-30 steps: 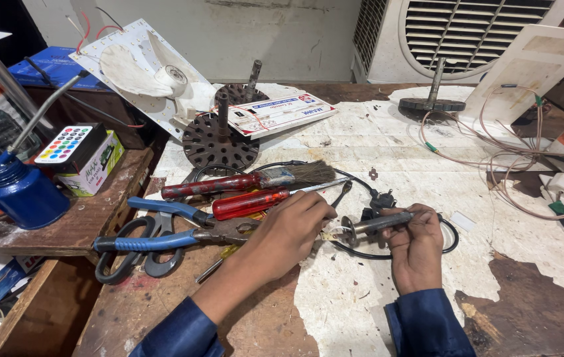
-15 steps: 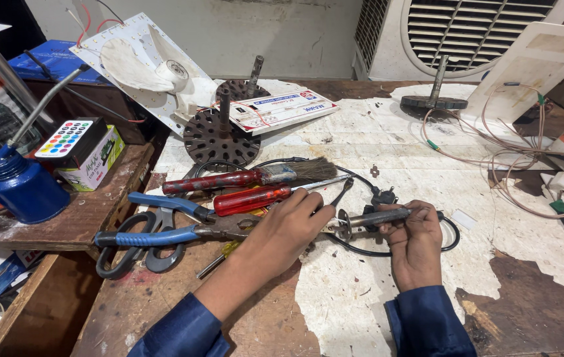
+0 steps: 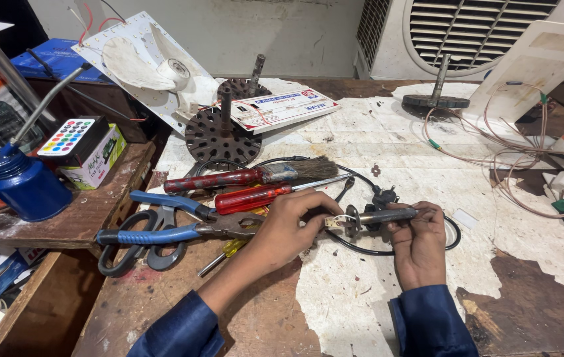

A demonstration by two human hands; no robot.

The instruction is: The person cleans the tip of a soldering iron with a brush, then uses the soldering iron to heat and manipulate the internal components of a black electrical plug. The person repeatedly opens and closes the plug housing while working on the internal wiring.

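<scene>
Head view: left hand (image 3: 288,228) pinching the tip end of a small metal rod (image 3: 374,217), right hand (image 3: 419,238) gripping its other end, low over the bench (image 3: 414,132). Black cord (image 3: 361,248) looped beneath; pliers (image 3: 169,228), red screwdriver (image 3: 255,197) just left.

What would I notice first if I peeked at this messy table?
Probably the two hands in the middle: the left hand and right hand hold a thin metal rod between them, over a black cable. Just left lie a red screwdriver, a paintbrush and blue pliers. A blue oil can stands on the far-left shelf.
</scene>
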